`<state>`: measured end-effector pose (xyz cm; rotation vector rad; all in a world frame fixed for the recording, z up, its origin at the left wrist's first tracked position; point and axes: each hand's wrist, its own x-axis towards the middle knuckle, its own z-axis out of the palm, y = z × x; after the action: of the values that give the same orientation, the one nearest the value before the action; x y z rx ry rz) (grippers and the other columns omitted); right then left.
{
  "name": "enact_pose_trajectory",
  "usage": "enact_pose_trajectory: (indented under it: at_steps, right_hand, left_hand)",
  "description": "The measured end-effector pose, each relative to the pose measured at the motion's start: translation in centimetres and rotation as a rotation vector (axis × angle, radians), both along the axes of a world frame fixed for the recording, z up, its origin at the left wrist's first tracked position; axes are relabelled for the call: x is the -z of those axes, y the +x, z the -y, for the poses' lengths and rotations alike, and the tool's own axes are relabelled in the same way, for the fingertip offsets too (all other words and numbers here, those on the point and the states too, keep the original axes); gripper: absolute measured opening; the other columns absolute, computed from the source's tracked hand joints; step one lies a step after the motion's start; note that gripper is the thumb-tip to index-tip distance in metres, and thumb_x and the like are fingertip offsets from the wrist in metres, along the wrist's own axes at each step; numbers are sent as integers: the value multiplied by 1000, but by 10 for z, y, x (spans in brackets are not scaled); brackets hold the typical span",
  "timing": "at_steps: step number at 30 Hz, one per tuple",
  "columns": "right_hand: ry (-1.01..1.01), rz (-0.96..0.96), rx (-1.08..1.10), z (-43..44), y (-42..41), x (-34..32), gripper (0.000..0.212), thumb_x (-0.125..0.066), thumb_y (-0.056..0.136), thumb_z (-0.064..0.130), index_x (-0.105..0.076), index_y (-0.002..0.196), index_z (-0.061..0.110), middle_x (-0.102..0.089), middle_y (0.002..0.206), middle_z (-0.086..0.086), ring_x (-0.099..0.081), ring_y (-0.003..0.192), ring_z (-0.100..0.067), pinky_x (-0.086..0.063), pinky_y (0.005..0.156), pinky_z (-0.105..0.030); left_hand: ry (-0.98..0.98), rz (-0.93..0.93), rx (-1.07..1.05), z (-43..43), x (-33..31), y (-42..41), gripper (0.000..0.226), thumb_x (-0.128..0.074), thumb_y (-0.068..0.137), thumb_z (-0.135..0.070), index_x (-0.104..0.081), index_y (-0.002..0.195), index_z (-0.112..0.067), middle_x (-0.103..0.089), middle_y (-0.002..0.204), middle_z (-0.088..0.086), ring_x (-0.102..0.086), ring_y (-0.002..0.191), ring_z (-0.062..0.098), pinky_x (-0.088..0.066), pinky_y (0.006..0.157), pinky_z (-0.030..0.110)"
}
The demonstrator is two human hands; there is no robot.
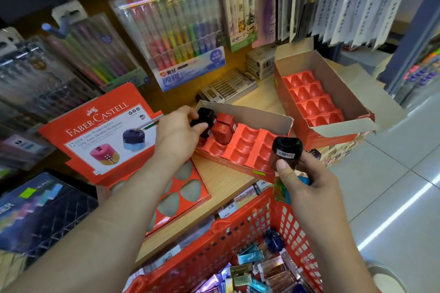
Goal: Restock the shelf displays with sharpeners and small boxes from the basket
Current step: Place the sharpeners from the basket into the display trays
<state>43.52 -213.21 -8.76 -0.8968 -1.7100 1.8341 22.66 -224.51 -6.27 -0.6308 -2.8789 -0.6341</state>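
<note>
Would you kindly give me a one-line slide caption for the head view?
Left hand seats a black sharpener in the red display tray; right hand holds another sharpener above the basket.

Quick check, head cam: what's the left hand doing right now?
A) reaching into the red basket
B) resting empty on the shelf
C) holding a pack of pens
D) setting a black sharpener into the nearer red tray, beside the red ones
D: the left hand grips a black sharpener at the far end of the nearer red tray, right beside the red sharpeners already seated there.
</note>
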Motion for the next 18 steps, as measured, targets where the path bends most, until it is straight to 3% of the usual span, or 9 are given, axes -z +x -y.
enact_pose_trajectory:
  at_steps: [2, 6, 7, 9, 11, 14, 16, 18]
  right_hand:
    - [9, 3, 14, 0, 1, 1, 18, -65, 88, 33, -65, 94, 50, -63, 89, 42, -56, 100, 7, -48, 94, -36]
    - [47, -49, 23, -1, 4, -1, 18, -68, 87, 31, -72, 103, 36, -72, 94, 21, -63, 93, 3, -49, 81, -23]
    - [60, -62, 4, -2, 3, -2, 18, -69, 87, 29, -72, 104, 35, -72, 94, 20, -63, 92, 3, -48, 79, -19]
    - [120, -73, -29, -4, 3, -5, 21, -71, 86, 25, -73, 104, 34, -73, 92, 18, -63, 90, 1, -47, 74, -13]
    - [172, -58, -70, -5, 3, -7, 25, -72, 85, 20, -73, 105, 34, -73, 91, 18, -64, 88, 1, -46, 72, -11]
    - [216, -7, -106, -5, 5, -9, 36, -67, 85, 13, -70, 112, 36, -71, 97, 19, -64, 93, -1, -53, 79, -22]
    - [251, 5, -84, -8, 8, -13, 42, -69, 85, 14, -64, 116, 42, -68, 93, 21, -62, 92, 2, -52, 79, -19]
    - [292, 65, -69, -17, 10, -24, 50, -70, 86, 21, -51, 125, 48, -65, 81, 19, -62, 82, 2, -47, 69, -13]
  left_hand:
    - [-69, -9, -13, -1, -3, 2, 26, -70, 85, -35, -69, 103, -17, -70, 97, 8, -62, 92, 27, -46, 76, 33]
    - [-145, -126, 61, -2, -18, 17, 28, -57, 92, -40, -75, 94, -18, -69, 98, 5, -58, 97, 24, -39, 84, 33]
    - [-42, -59, 91, -4, -24, 29, 29, -56, 92, -43, -75, 92, -21, -69, 93, -3, -59, 92, 18, -41, 83, 31]
    - [252, 295, 201, -14, -38, 65, 30, -60, 83, -55, -74, 89, -30, -70, 83, -14, -64, 82, 9, -50, 81, 33]
    - [347, 512, 296, -25, -43, 99, 40, -63, 69, -67, -71, 93, -35, -71, 85, -14, -67, 81, 6, -55, 78, 37]
    - [242, 334, 262, -37, -36, 126, 33, -74, 66, -54, -66, 95, -38, -69, 85, -21, -64, 78, -4, -54, 71, 25]
    - [389, 391, 201, -41, -35, 128, 29, -78, 71, -40, -67, 96, -32, -72, 84, -16, -67, 78, -1, -56, 74, 29]
    - [538, 526, 182, -41, -37, 126, 22, -75, 78, -27, -66, 98, -25, -73, 85, -9, -69, 79, 4, -56, 76, 33]
